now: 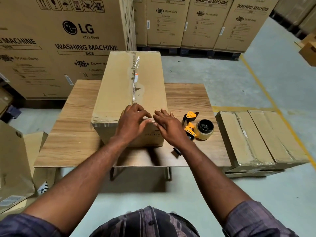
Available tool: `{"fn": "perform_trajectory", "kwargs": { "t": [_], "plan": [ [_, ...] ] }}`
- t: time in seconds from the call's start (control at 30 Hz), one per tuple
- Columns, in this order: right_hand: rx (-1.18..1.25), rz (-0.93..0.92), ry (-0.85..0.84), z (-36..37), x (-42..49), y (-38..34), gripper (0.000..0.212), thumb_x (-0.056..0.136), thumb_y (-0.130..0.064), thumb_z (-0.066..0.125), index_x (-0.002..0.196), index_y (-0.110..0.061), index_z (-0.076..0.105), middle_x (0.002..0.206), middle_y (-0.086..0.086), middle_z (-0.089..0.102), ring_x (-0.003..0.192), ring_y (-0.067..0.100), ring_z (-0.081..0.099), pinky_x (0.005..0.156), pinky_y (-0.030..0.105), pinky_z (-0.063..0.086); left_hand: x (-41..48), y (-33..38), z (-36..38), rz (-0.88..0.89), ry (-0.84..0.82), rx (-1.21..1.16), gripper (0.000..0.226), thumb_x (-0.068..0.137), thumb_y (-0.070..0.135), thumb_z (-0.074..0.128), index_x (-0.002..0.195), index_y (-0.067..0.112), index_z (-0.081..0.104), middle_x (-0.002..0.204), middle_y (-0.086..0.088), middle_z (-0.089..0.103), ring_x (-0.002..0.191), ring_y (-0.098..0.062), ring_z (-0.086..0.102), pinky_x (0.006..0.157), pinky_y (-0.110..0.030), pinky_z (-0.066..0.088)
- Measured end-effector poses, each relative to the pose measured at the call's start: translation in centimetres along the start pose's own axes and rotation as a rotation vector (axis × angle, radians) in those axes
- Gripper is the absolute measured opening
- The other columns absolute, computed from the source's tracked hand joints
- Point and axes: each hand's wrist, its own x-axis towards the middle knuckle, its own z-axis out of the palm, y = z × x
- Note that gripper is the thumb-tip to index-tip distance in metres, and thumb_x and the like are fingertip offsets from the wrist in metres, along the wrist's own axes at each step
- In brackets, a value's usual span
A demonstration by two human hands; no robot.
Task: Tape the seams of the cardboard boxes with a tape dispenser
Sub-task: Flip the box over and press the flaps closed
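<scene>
A long cardboard box (118, 86) lies on a wooden table (71, 134), with a strip of clear tape (135, 77) running along its top seam. My left hand (133, 119) rests on the box's near top edge, fingers bent over the end of the tape. My right hand (168, 124) lies beside it, fingers nearly straight, touching the same near edge. A yellow tape dispenser (196, 127) with a roll of tape lies on the table to the right of my right hand; neither hand holds it.
Taped cardboard boxes (259, 141) lie on the floor right of the table. Large washing machine cartons (59, 45) stand behind and to the left, with more cartons (205, 23) at the back. A small dark object (177, 151) lies on the table near my right wrist.
</scene>
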Motion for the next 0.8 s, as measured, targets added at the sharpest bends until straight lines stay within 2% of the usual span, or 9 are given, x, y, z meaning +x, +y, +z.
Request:
{"fn": "perform_trajectory", "kwargs": {
  "t": [0.1,0.2,0.27,0.37,0.43,0.5,0.63,0.73,0.8],
  "plan": [
    [-0.050,-0.013,0.023,0.6,-0.3,0.0,0.053,0.093,0.005,0.060,0.143,-0.010,0.058,0.154,0.009,0.049,0.150,0.029,0.034,0.126,0.049,0.021,-0.6,-1.6,-1.1,-0.001,-0.056,0.024,0.016,0.084,0.036,0.077,0.098,0.028,0.073,0.095,0.006,0.059,0.094,-0.017,0.052,0.082,-0.039,0.047],
    [-0.084,0.019,0.027,0.9,-0.8,-0.2,0.073,0.079,0.016,0.061,0.146,-0.009,0.053,0.157,0.009,0.044,0.153,0.027,0.027,0.127,0.049,0.013,-1.6,-2.3,-1.7,0.021,-0.132,0.076,0.032,0.083,0.028,0.079,0.113,0.030,0.068,0.106,0.005,0.060,0.101,-0.018,0.052,0.089,-0.040,0.046],
    [-0.113,0.023,0.045,0.8,-0.4,-1.1,0.058,0.083,0.011,0.063,0.138,-0.007,0.060,0.154,0.011,0.048,0.151,0.029,0.032,0.127,0.049,0.011,-1.9,-2.3,-1.7,0.015,-0.168,0.083,0.043,0.081,0.025,0.080,0.120,0.032,0.064,0.114,0.005,0.058,0.107,-0.019,0.050,0.093,-0.038,0.041],
    [-0.130,-0.071,0.044,1.3,0.9,-2.9,0.022,0.093,-0.007,0.066,0.115,-0.005,0.070,0.140,0.014,0.062,0.137,0.033,0.051,0.121,0.051,0.025,-1.6,-2.3,-2.1,0.025,-0.167,0.034,0.034,0.084,0.036,0.077,0.116,0.028,0.068,0.110,0.003,0.060,0.105,-0.020,0.052,0.090,-0.039,0.042],
    [-0.119,-0.098,0.041,1.9,1.5,-3.1,0.021,0.094,-0.005,0.065,0.113,-0.004,0.071,0.136,0.014,0.065,0.132,0.033,0.056,0.118,0.051,0.035,-1.4,-2.6,-2.4,0.010,-0.122,0.048,0.027,0.086,0.041,0.074,0.109,0.027,0.070,0.105,0.003,0.061,0.101,-0.021,0.054,0.087,-0.041,0.045],
    [-0.107,-0.088,0.038,2.3,1.5,-2.9,0.034,0.089,0.007,0.062,0.120,-0.005,0.071,0.141,0.012,0.062,0.137,0.032,0.052,0.120,0.046,0.032,-1.7,-3.5,-2.9,-0.021,-0.108,0.059,0.028,0.085,0.038,0.076,0.110,0.029,0.069,0.106,0.004,0.061,0.101,-0.021,0.054,0.087,-0.042,0.045],
    [-0.129,-0.068,-0.046,2.0,1.2,-2.2,0.079,0.069,0.026,0.058,0.140,-0.009,0.061,0.152,0.007,0.052,0.147,0.024,0.040,0.123,0.028,0.015,-2.7,-4.5,-3.5,-0.013,-0.195,0.059,0.051,0.079,0.019,0.082,0.125,0.032,0.064,0.114,0.005,0.057,0.108,-0.019,0.050,0.093,-0.040,0.041],
    [-0.040,-0.050,-0.075,0.6,1.9,-1.7,0.062,0.080,0.019,0.064,0.134,-0.011,0.066,0.146,0.004,0.057,0.143,0.018,0.045,0.122,0.025,0.023,-2.9,-4.7,-4.4,-0.025,-0.187,0.064,0.045,0.083,0.034,0.078,0.126,0.031,0.066,0.117,0.005,0.057,0.111,-0.018,0.048,0.096,-0.040,0.041],
    [-0.010,-0.081,-0.054,0.1,2.2,-1.2,0.047,0.087,0.012,0.066,0.127,-0.012,0.072,0.139,0.004,0.063,0.137,0.018,0.052,0.119,0.034,0.036,-3.0,-5.6,-5.2,-0.054,-0.132,0.080,0.037,0.085,0.040,0.075,0.121,0.030,0.068,0.113,0.004,0.059,0.109,-0.019,0.050,0.092,-0.039,0.040]
  ]
}}
